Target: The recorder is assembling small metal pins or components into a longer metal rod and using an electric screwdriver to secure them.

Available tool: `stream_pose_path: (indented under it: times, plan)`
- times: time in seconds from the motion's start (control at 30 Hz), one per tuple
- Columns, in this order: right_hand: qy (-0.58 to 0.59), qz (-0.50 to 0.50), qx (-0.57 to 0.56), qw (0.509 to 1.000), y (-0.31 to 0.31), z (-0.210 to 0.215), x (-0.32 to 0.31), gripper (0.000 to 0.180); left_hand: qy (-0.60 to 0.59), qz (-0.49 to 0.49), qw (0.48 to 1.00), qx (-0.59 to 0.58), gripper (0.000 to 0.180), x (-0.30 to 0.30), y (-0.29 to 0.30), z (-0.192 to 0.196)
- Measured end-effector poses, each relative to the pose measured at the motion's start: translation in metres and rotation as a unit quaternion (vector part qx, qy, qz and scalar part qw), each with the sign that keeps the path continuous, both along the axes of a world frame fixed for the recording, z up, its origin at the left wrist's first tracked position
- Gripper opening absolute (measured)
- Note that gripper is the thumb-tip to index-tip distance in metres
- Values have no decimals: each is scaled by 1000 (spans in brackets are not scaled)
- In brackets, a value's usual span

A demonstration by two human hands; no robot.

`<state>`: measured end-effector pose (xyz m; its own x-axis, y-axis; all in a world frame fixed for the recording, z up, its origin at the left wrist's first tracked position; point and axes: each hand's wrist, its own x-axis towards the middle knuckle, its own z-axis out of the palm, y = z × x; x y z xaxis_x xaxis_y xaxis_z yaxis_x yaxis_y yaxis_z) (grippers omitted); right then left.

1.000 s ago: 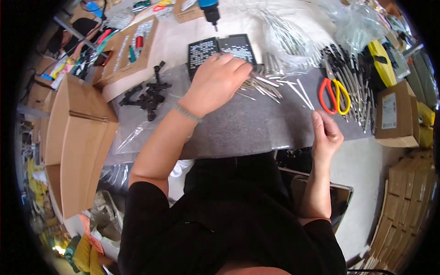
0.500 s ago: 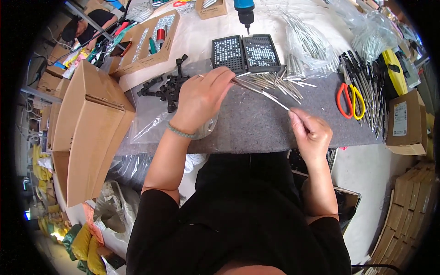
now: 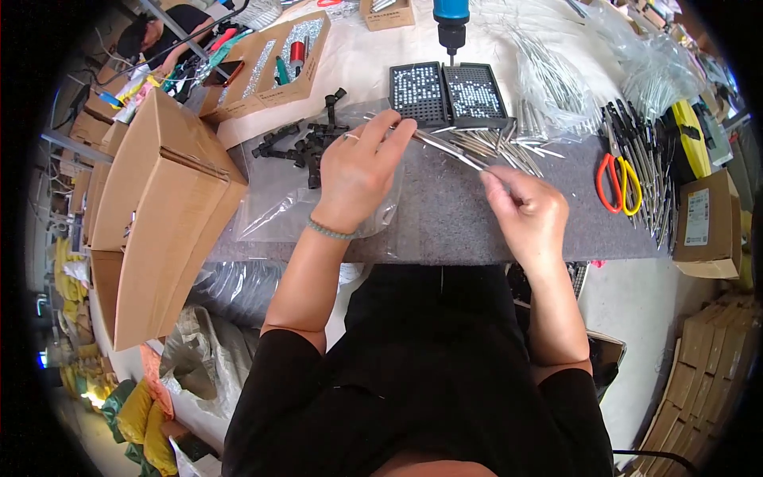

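A thin silvery metal rod (image 3: 459, 155) slants between my two hands over the grey mat. My left hand (image 3: 358, 171) pinches its upper left end, and a beaded bracelet circles that wrist. At the lower right end, my right hand (image 3: 528, 207) closes thumb and fingers on the rod. Just beyond the hands lies a loose pile of metal rods (image 3: 509, 151). Two black perforated trays (image 3: 417, 115) behind it hold many small silvery pieces. Black plastic fittings (image 3: 314, 155) lie on a clear bag beside my left hand.
A blue power driver (image 3: 451, 24) points down above the trays. Scissors (image 3: 620, 183) with red and yellow handles lie right, beside dark-ended rods (image 3: 648, 191). Bagged rods (image 3: 556, 79) sit behind. Cardboard boxes (image 3: 171, 215) (image 3: 706, 222) flank the table. Another person (image 3: 171, 36) is at far left.
My right hand has come in closer to my left hand along the rod. The whole view has shifted slightly, so the table things appear farther right.
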<state>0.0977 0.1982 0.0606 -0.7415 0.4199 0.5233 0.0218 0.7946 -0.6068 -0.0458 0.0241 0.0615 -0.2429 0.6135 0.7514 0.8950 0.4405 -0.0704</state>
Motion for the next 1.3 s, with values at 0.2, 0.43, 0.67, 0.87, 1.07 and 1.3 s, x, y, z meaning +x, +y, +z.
stream_pose_path:
  times: [0.2,0.43,0.67,0.87,1.07,1.3]
  plan:
    - [7,54,-200,978,-22,-7,-25,10,-216,-62,957,184,33,9,8,-11]
    - [75,58,-189,977,-34,-19,-34,10,-568,-242,564,548,31,26,29,-10]
    - [-72,68,35,994,-21,-28,-30,32,-733,-294,406,459,18,17,21,-40]
    - [-80,121,-52,988,-14,-43,-29,44,-764,-294,399,415,17,27,32,-59]
    - [-70,98,-49,992,6,-58,-7,46,-769,-274,391,425,14,27,32,-62]
    - [-61,94,-110,988,2,-55,-4,17,-776,-290,375,417,15,32,36,-71]
